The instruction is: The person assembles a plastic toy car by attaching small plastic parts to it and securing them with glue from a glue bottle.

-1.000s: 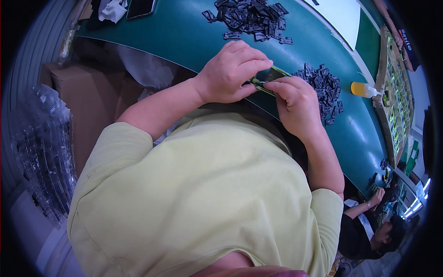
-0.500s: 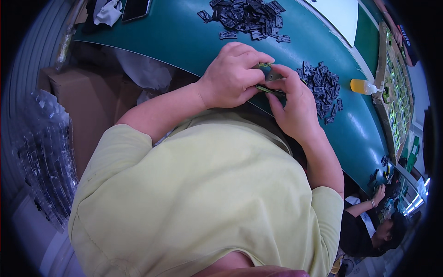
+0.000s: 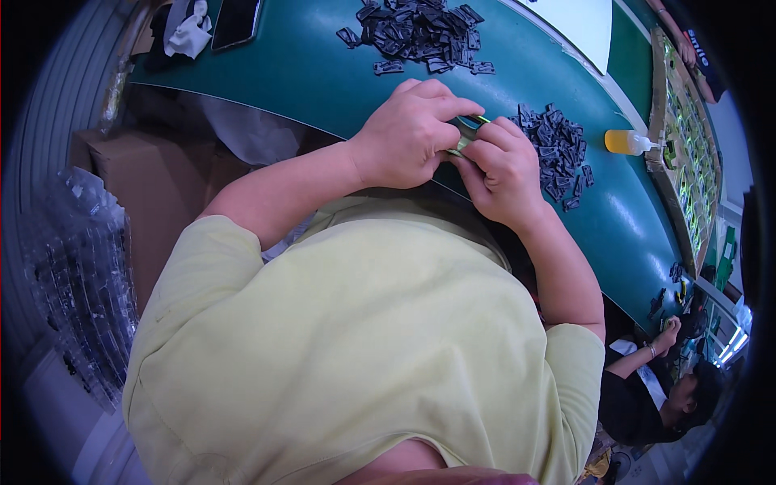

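Two-handed work on a small green-edged piece (image 3: 465,141), held up near the near edge of the green work surface (image 3: 323,81).
Our left hand (image 3: 404,133) pinches its left end, thumb below and fingers above; our right hand (image 3: 505,166) has curled fingertips and thumb on the right end. We can't tell what's under the right fingertips, or whether the piece touches the surface. We read the step as close fingertip fitting or adjusting; next move calls for a steady left grip and fine right-hand pressure. One heap of black flat parts (image 3: 554,149) sits just beyond the right hand, another heap (image 3: 424,34) toward the far edge; squeeze bottle (image 3: 626,142) stands by the cardboard tray (image 3: 659,93) on the right.
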Motion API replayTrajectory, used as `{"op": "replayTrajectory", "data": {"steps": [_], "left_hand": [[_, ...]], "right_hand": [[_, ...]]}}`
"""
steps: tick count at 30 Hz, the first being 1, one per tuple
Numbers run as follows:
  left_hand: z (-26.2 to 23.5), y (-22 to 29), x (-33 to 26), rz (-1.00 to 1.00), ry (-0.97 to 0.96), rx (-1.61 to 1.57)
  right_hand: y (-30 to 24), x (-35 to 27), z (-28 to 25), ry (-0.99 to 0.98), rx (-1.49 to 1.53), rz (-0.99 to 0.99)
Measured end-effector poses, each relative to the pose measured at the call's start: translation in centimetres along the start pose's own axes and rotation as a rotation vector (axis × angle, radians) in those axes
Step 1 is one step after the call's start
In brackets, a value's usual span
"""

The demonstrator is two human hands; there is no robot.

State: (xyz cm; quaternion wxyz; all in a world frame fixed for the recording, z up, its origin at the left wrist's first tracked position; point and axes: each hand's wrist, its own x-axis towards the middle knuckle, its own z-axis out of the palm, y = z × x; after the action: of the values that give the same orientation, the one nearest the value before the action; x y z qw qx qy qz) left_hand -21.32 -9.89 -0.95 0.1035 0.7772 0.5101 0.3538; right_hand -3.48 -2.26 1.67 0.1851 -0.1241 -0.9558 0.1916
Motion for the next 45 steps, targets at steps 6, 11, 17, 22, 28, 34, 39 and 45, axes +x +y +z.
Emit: {"op": "replayTrajectory", "data": {"steps": [6, 11, 17, 22, 28, 34, 39, 45], "left_hand": [[-1.4, 0.6, 0.3, -0.191, -0.053, -0.294], [-3.0, 0.0, 2.7, -0.179, -0.064, -0.337], [-4.7, -0.2, 5.7, -0.433, -0.151, -1.216], [-4.5, -0.1, 8.9, -0.685, -0.069, -1.174], [-1.9, 0.1, 11.5, -0.440, 0.316, -0.850], [-0.3, -1.0, 13.5, -0.755, -0.030, -1.326], [0.8, -1.3, 14.0, -0.871, -0.154, -1.511], [0.9, -1.8, 13.1, -0.953, -0.310, -1.608]], "right_hand": [[0.0, 0.9, -3.1, -0.128, 0.161, 0.016], [0.3, 2.2, -6.1, -0.139, 0.172, 0.065], [1.0, 3.1, -9.0, -0.061, 0.253, 0.085], [3.2, 2.2, -9.3, 0.027, 0.872, 0.592], [3.9, 2.0, -9.9, 0.213, 1.199, 0.739], [6.0, 0.9, -9.8, 0.313, 0.845, 0.612], [7.2, 0.3, -7.2, 0.572, 0.764, 0.503], [8.1, -0.4, -6.3, 0.530, 0.896, 0.482]]}}
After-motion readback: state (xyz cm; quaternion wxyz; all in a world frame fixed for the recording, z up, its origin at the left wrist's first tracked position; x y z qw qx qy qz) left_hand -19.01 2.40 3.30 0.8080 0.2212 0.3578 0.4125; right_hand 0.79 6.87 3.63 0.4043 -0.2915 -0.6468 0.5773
